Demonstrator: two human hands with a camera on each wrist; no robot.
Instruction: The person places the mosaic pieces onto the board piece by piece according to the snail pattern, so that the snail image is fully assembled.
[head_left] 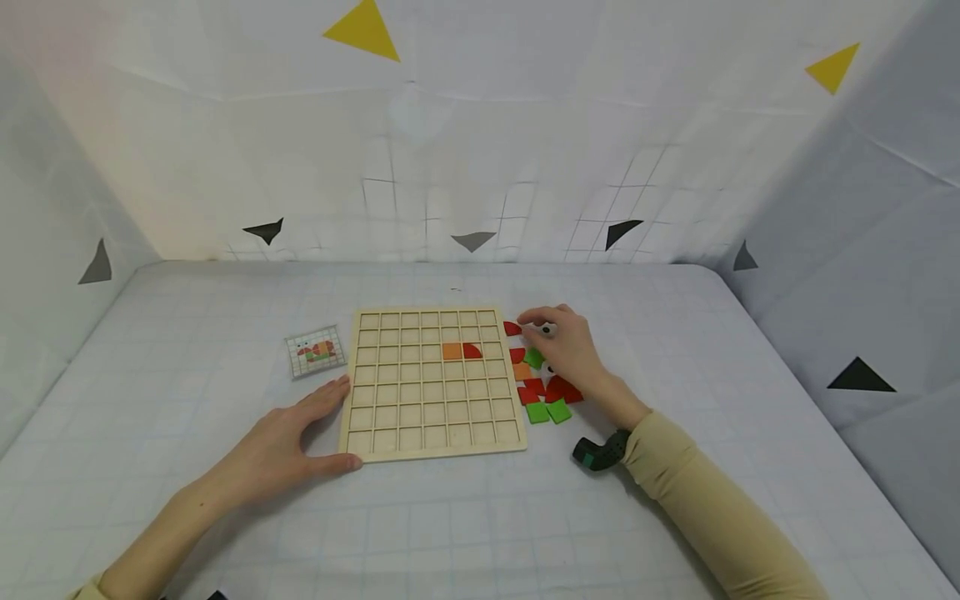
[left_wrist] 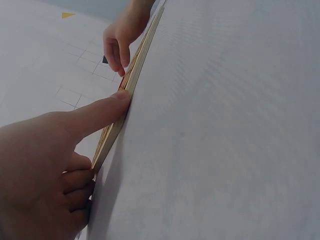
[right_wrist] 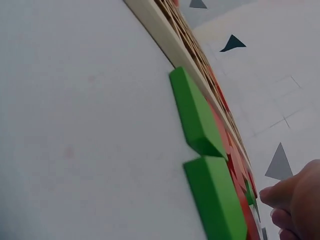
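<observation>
My right hand (head_left: 568, 343) is at the board's right edge, thumb and forefinger pinching a red rounded tile (head_left: 512, 328). Beneath this hand lie white eye tiles (head_left: 548, 330), partly covered. My left hand (head_left: 281, 446) is spread at the pale wooden grid board (head_left: 431, 455). Its thumb rests at the near left corner, and its fingers touch the left edge. An orange square tile (head_left: 452, 351) and a red rounded tile (head_left: 472, 351) sit side by side in the grid. In the right wrist view, part of the right hand (right_wrist: 295, 200) shows beyond the tiles.
Right of the board lie loose tiles: green squares (head_left: 537, 412), red pieces (head_left: 528, 395) and an orange square (head_left: 522, 372). A small picture card (head_left: 315, 352) lies left of the board. A black wrist device (head_left: 600, 452) sits at the right sleeve. White cloth walls surround the table.
</observation>
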